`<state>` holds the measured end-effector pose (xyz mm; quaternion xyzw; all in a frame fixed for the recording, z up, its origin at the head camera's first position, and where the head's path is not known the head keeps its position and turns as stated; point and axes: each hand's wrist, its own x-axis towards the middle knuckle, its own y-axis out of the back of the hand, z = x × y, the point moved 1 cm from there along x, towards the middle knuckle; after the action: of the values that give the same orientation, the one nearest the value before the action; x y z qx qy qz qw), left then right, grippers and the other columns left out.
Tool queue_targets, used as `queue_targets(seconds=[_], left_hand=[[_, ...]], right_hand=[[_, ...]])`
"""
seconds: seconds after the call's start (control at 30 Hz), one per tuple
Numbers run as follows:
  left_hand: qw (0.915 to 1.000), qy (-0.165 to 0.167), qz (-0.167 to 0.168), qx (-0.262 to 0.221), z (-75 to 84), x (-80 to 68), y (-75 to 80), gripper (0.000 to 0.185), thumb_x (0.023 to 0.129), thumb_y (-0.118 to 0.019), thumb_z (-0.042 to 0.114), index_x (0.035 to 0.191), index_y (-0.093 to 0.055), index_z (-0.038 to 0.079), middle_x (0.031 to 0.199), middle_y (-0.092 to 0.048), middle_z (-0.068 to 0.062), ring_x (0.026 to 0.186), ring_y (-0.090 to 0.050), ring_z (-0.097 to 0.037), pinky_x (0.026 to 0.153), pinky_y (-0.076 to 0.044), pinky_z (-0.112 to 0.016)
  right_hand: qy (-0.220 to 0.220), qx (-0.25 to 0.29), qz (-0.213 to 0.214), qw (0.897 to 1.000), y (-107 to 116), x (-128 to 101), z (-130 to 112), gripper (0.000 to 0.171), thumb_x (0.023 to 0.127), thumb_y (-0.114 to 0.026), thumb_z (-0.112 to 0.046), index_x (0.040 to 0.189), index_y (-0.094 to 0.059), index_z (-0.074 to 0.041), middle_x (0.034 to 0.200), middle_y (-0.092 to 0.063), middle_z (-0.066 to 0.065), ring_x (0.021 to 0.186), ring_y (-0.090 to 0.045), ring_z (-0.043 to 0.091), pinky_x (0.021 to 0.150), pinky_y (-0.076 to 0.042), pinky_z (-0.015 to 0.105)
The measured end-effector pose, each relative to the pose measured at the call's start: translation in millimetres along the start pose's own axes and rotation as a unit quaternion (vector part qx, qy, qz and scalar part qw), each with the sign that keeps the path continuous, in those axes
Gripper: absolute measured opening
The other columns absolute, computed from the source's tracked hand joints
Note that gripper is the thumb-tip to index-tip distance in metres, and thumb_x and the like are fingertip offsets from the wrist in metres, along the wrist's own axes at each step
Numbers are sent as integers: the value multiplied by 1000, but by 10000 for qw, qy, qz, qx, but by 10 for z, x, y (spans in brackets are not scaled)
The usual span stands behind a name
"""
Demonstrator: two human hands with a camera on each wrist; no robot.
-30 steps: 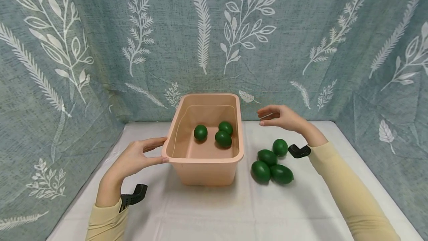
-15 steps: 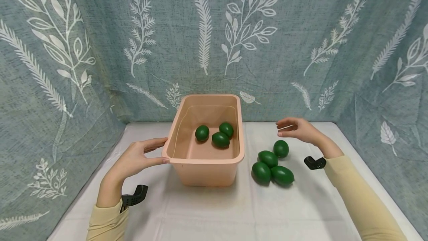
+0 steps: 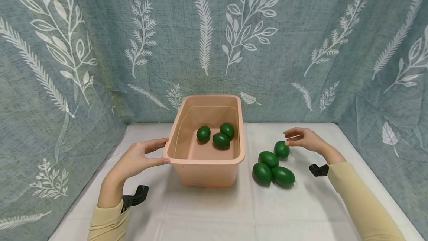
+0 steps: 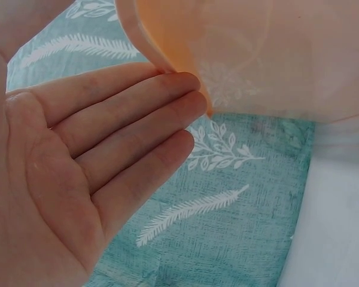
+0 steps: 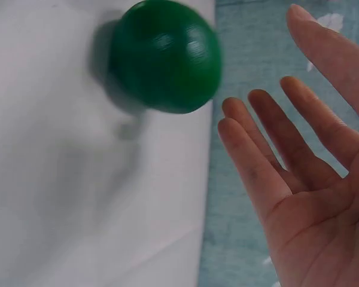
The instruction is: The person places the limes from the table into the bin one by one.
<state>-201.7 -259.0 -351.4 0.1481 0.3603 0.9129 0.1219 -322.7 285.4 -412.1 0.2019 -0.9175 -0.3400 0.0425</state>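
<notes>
A peach-coloured plastic bin [image 3: 205, 161] stands mid-table, with three dark green limes [image 3: 221, 140] on its floor. My left hand [image 3: 133, 159] touches the bin's left rim with extended fingers and thumb; the left wrist view shows its fingertips [image 4: 188, 84] against the bin's edge. To the right of the bin, several more limes [image 3: 268, 158] lie clustered on the cloth. My right hand [image 3: 305, 139] hovers beside the rearmost lime [image 3: 281, 150], fingers spread and holding nothing. The right wrist view shows a gap between this lime [image 5: 166, 57] and the fingers.
White cloth [image 3: 207, 215] covers the table. Blue-green fabric [image 3: 167, 47] with white leaf patterns hangs behind and along both sides. Each wrist wears a small black camera mount [image 3: 135, 196].
My right hand has moved right and down, from near the bin to beside the rearmost lime. Limes inside the bin have rolled slightly. My left hand stays at the rim.
</notes>
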Motion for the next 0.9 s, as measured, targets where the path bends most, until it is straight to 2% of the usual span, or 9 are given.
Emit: queue_targets(seconds=[0.33, 0.53, 0.67, 0.9], left_hand=[[10000, 29, -8, 61, -18, 8, -3, 65, 79, -75, 43, 135, -54, 16, 135, -57, -5, 126, -52, -30, 101, -44, -52], [10000, 68, -31, 22, -12, 15, -1, 66, 79, -75, 43, 135, -54, 16, 135, -56, -5, 126, -51, -30, 101, -44, -53], [10000, 65, -29, -1, -14, 19, -3, 66, 79, -75, 44, 135, -55, 16, 135, -56, -5, 127, -51, -30, 101, -44, -53], [10000, 16, -10, -22, -13, 22, -1, 65, 79, -75, 42, 134, -55, 15, 134, -57, -4, 126, -52, -30, 101, -44, -53]], right_hand=[[-181, 308, 51, 9993, -132, 8, 273, 68, 86, -69, -37, 139, -44, -2, 139, -47, 23, 123, -51, 39, 96, -50, 45], [-169, 544, -13, 9984, -210, 54, 310, 69, 85, -71, -33, 141, -43, -4, 142, -43, 22, 126, -48, 40, 96, -50, 44], [-177, 441, -105, 9988, -241, 90, 325, 69, 86, -71, -31, 142, -42, -4, 143, -42, 23, 126, -47, 42, 96, -50, 44], [-281, 507, -316, 9978, -261, 103, 382, 70, 86, -71, -29, 142, -41, -1, 139, -41, 30, 121, -52, 39, 86, -55, 33]])
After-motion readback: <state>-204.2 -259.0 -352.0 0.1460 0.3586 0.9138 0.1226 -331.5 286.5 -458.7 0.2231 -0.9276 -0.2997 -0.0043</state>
